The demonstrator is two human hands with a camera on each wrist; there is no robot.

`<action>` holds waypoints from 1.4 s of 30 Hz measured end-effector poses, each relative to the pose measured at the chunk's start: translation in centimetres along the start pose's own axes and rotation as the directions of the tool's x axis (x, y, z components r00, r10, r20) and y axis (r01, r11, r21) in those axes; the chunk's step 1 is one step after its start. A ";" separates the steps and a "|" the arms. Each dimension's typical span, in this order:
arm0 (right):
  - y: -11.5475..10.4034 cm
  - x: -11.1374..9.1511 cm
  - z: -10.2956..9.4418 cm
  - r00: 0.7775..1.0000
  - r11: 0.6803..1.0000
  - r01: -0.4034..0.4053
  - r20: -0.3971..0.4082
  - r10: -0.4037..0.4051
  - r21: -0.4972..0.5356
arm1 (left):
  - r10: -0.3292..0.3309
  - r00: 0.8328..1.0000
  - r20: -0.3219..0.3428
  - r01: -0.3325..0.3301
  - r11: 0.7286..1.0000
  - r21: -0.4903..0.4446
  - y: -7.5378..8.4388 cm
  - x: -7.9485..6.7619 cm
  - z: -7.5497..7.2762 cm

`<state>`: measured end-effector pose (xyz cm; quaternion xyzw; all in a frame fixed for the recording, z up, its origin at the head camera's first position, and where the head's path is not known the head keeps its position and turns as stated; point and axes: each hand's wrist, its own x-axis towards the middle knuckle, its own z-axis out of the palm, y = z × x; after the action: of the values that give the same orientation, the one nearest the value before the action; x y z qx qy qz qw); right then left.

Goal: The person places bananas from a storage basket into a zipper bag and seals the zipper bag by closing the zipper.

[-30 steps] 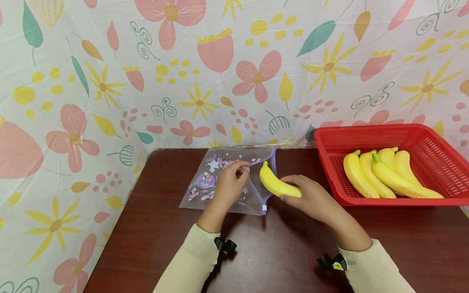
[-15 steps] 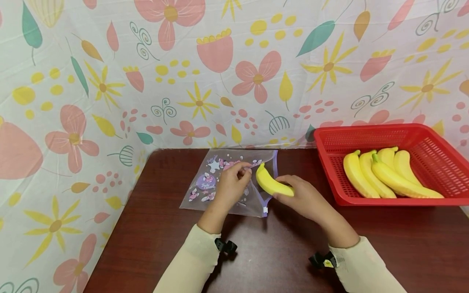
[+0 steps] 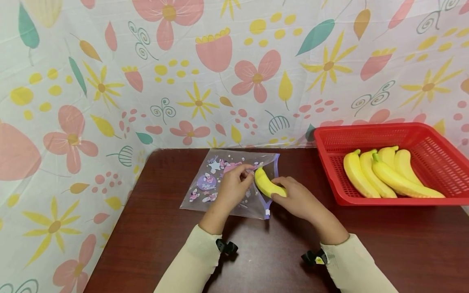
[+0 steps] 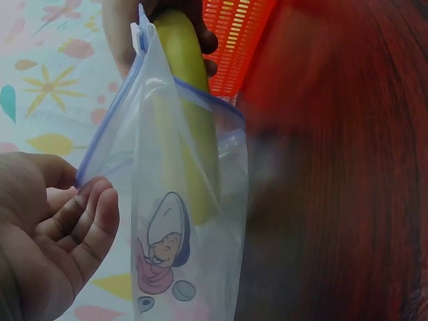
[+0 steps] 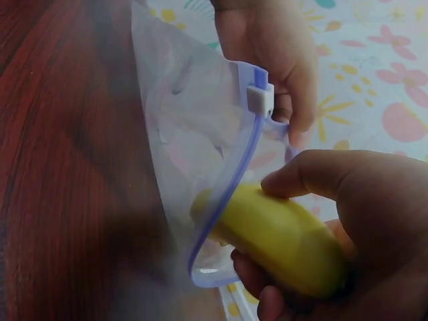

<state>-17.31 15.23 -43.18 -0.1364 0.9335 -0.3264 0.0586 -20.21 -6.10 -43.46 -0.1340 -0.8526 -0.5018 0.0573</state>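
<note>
A clear zip bag (image 3: 238, 203) with printed cartoon figures lies on the table, its purple-edged mouth facing right. My left hand (image 3: 234, 185) pinches the upper edge of that mouth and lifts it, as the left wrist view shows with the purple edge (image 4: 100, 137) between thumb and fingers. In my right hand (image 3: 298, 199) a yellow banana (image 3: 266, 183) is gripped by its near end. The banana's stem end is inside the bag, seen through the plastic in the left wrist view. A white slider (image 5: 259, 100) sits at one end of the zip.
At the right stands a red perforated basket (image 3: 329, 179) with several more bananas (image 3: 399, 179) in it. The dark brown table (image 3: 154, 244) meets a wall of flowered cloth (image 3: 220, 81) at the back and left.
My right hand has moved left with the banana, bringing its stem end from beside the bag's mouth to inside it. The left hand keeps its pinch on the edge, and the bag has shifted slightly.
</note>
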 end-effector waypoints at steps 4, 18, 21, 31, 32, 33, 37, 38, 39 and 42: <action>-0.1 0.3 0.3 1.000 1.000 -0.001 0.003 0.001 0.000 | -0.001 1.000 0.015 0.001 1.000 0.007 -0.1 -0.1 0.2; 0.2 0.6 1.2 1.000 0.999 -0.022 -0.021 0.023 0.042 | -0.007 0.999 0.045 0.007 1.000 -0.001 -0.1 -0.3 0.6; 0.2 0.6 1.3 1.000 0.997 -0.018 -0.012 0.019 0.075 | -0.010 0.999 0.047 0.011 1.000 -0.004 -0.1 -0.3 0.6; 0.3 0.5 1.4 0.998 0.977 0.063 0.013 -0.067 0.203 | -0.021 0.999 0.049 0.022 1.000 -0.018 0.0 -0.3 0.8; 0.3 0.5 1.4 0.997 0.973 0.073 0.023 -0.080 0.218 | -0.021 0.999 0.047 0.022 1.000 -0.019 0.0 -0.3 0.9; 0.3 0.5 1.4 0.996 0.971 0.071 0.032 -0.080 0.230 | -0.021 0.999 0.047 0.022 1.000 -0.020 0.0 -0.3 0.9; 0.2 0.6 1.6 0.993 0.966 0.083 0.065 -0.102 0.244 | -0.025 0.998 0.050 0.026 1.000 -0.011 0.0 -0.3 0.9; 0.2 0.7 1.6 0.992 0.966 0.083 0.072 -0.104 0.244 | -0.027 0.998 0.050 0.027 1.000 -0.009 0.0 -0.3 0.9; 0.2 0.8 1.7 0.992 0.969 0.088 0.070 -0.107 0.232 | -0.027 0.998 0.052 0.028 1.000 -0.008 0.0 -0.3 0.9; 0.4 0.9 2.1 0.990 0.966 0.105 0.071 -0.124 0.235 | -0.026 0.998 0.056 0.027 1.000 -0.013 0.0 -0.4 0.9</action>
<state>-17.81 14.03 -45.11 -0.1961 0.8765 -0.4293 0.0946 -19.82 -5.33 -43.98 -0.1372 -0.8520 -0.5046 0.0260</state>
